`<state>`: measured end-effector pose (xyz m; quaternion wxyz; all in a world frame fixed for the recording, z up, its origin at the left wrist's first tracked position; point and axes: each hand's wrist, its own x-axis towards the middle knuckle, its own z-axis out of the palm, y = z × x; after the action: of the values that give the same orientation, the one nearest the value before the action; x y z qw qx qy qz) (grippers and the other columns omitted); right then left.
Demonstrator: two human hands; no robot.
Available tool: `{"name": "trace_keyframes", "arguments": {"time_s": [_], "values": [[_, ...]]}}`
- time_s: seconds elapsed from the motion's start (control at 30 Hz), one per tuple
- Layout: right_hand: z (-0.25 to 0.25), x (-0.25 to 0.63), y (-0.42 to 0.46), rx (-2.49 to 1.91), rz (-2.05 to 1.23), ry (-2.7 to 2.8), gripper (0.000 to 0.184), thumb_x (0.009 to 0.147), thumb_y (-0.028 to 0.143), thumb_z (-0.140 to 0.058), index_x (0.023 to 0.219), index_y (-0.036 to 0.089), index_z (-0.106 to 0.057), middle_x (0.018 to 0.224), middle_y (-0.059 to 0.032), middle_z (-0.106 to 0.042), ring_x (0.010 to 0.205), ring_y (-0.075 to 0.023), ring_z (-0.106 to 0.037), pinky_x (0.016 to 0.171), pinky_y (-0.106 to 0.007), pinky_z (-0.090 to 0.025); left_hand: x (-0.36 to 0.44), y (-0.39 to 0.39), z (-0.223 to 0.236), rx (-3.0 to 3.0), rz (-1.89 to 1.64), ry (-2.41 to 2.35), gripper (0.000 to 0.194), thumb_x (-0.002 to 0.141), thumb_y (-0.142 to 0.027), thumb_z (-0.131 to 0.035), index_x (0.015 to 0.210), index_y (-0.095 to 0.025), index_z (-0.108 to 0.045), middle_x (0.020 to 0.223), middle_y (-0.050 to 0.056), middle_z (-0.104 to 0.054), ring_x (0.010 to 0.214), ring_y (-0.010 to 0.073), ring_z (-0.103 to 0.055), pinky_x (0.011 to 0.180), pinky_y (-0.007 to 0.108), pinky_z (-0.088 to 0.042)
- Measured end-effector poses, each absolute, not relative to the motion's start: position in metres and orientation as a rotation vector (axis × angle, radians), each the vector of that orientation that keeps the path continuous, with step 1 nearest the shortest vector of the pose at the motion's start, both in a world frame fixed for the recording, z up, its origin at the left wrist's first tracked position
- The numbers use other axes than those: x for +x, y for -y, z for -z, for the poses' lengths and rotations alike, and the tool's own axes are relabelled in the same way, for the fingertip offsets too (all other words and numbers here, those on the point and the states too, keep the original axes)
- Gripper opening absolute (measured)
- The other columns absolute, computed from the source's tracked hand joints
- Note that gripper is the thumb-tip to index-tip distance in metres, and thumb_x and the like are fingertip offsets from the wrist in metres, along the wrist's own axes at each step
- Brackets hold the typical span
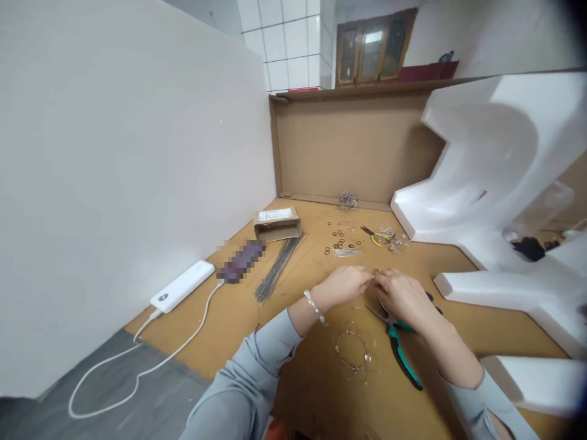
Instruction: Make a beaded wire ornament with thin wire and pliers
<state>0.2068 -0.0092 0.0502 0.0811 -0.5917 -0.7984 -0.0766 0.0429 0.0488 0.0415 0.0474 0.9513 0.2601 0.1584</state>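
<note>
Nearest on the bench (302, 373), a beaded wire loop (367, 357) was laid flat. To its right, green-handled pliers (403, 360) were set with their long axis slanting away and leftward, tips toward the fingers; the right hand (403, 296), its wrist seen across one handle, was held nearer to them than the left hand (346, 285). Beyond the tips, the fingers of both were pinched together on a small piece (375, 274), its form hidden. Farther off, brown rings (336, 246) were scattered.
</note>
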Motion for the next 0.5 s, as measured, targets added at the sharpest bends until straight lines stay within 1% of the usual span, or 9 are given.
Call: {"name": "trace_keyframes", "arguments": {"time_s": [0.13,0.3,0.4,0.5], "values": [[-0.052,0.205,0.006,-1.785,0.254,2.399,0.02,0.083,0.015,-0.047,0.082,0.022,-0.065,0.083,-0.0025,-0.065,0.081,-0.0169,-0.058,0.062,-0.025,-0.036,0.04,-0.047,-0.042,3.017,-0.5,-0.842,0.014,0.086,-0.016,-0.048,0.085,-0.015,-0.062,0.083,0.007,-0.064,0.075,0.0186,-0.062,0.061,0.027,-0.045],[-0.05,0.197,0.003,-1.757,0.404,2.419,0.017,0.082,0.018,-0.05,0.078,0.022,-0.067,0.078,-0.0043,-0.063,0.076,-0.0176,-0.056,0.059,-0.026,-0.034,0.041,-0.045,-0.04,3.052,-0.599,-0.84,0.013,0.083,-0.013,-0.052,0.076,-0.012,-0.063,0.08,0.009,-0.064,0.078,0.0208,-0.063,0.063,0.029,-0.047],[-0.046,0.194,0.003,-1.786,0.379,2.39,0.019,0.083,0.019,-0.048,0.075,0.021,-0.065,0.075,-0.0043,-0.062,0.07,-0.0157,-0.057,0.055,-0.025,-0.032,0.044,-0.045,-0.037,3.025,-0.606,-0.861,0.014,0.082,-0.012,-0.052,0.075,-0.011,-0.064,0.079,0.011,-0.065,0.078,0.0226,-0.063,0.063,0.031,-0.047],[-0.043,0.193,0.002,-1.816,0.333,2.363,0.02,0.085,0.02,-0.046,0.079,0.021,-0.066,0.075,-0.0037,-0.061,0.064,-0.0147,-0.057,0.052,-0.025,-0.03,0.044,-0.047,-0.036,2.975,-0.595,-0.902,0.015,0.082,-0.012,-0.051,0.075,-0.011,-0.064,0.081,0.012,-0.065,0.076,0.023,-0.064,0.063,0.032,-0.048]]}}
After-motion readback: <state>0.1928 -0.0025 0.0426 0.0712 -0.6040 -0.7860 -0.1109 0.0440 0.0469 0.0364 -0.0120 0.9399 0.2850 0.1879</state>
